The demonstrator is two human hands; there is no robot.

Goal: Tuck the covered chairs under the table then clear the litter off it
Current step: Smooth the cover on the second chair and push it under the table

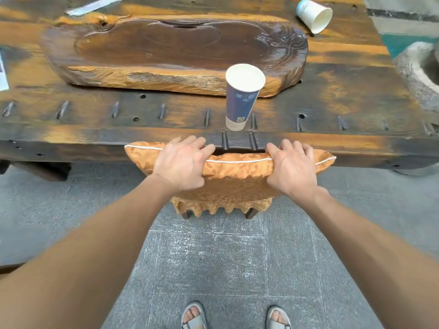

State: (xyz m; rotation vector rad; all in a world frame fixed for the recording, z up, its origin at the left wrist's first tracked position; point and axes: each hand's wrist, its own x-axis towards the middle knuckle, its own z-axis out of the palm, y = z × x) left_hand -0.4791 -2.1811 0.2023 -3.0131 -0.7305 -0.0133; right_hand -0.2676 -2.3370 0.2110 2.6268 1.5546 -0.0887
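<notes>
Chair nearly tucked, litter still on the tabletop.

The tabletop [332,100] spans the upper view, its long axis running 9 to 3 o'clock, with a carved tray [147,55] lying along it. The covered chair [228,181] sits at centre, its back's top rail parallel to the table edge and right against it, seat facing 12 o'clock under the table; by my judgement this chair is all but home, and whether others remain I cannot tell. Left hand [180,165] and right hand [292,169] each grasp the top of the chair back, fingers curled over it. Clearing is not begun: a tall cup [242,100] stands upright just beyond the chair, a tipped cup [313,16] lies at 1 o'clock with its mouth toward 4 o'clock, and paper [92,5] lies at 11 o'clock.
</notes>
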